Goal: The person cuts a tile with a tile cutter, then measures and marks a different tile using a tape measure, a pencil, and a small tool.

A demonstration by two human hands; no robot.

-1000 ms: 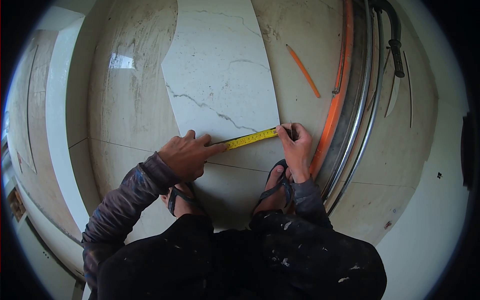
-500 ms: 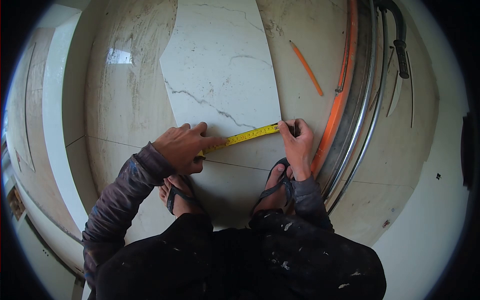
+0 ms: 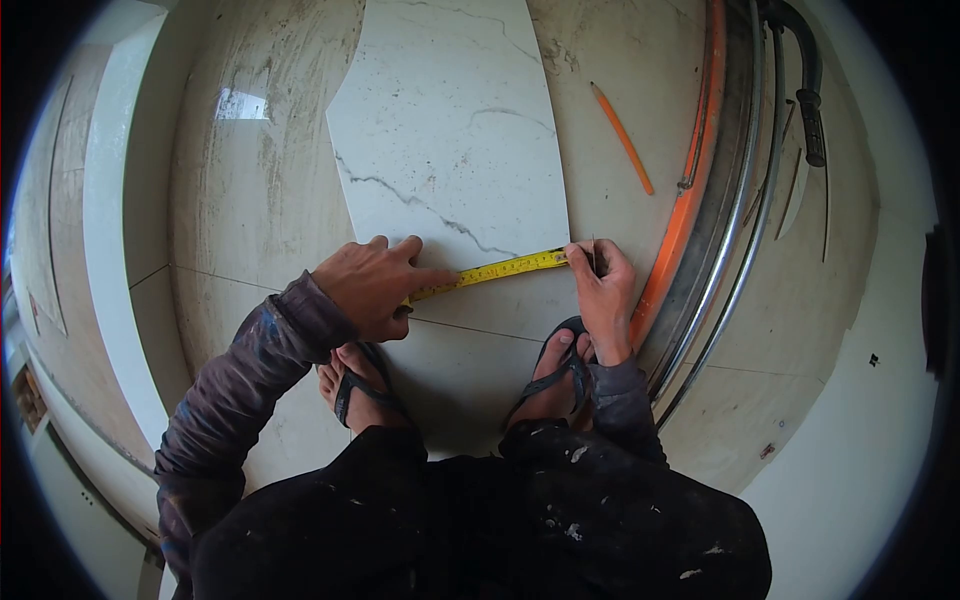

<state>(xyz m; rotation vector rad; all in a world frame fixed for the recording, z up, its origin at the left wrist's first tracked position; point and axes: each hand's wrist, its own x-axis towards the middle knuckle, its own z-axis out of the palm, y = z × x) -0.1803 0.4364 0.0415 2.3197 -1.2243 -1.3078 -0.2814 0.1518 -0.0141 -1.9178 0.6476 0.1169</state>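
A yellow tape measure [image 3: 505,268] lies stretched along the near edge of a white marbled tile [image 3: 450,120]. My left hand [image 3: 375,288] is wrapped round the tape's case end, its index finger stretched along the blade; the case is mostly hidden under the palm. At the tile's near right corner, my right hand [image 3: 603,290] pinches the free end of the blade between thumb and fingers. An orange pencil [image 3: 622,138] rests on the floor to the right of the tile.
Right of the pencil runs a long tool with an orange rail [image 3: 680,235], metal bars [image 3: 735,230] and a black handle [image 3: 806,125]. Thin offcuts [image 3: 795,200] lie beyond it. My sandalled feet [image 3: 548,375] are just below the tape. A white wall edge [image 3: 110,220] stands at left.
The view has shifted slightly, so the tile, pencil and tool appear a little further right. Both hands keep their hold on the tape along the tile's edge.
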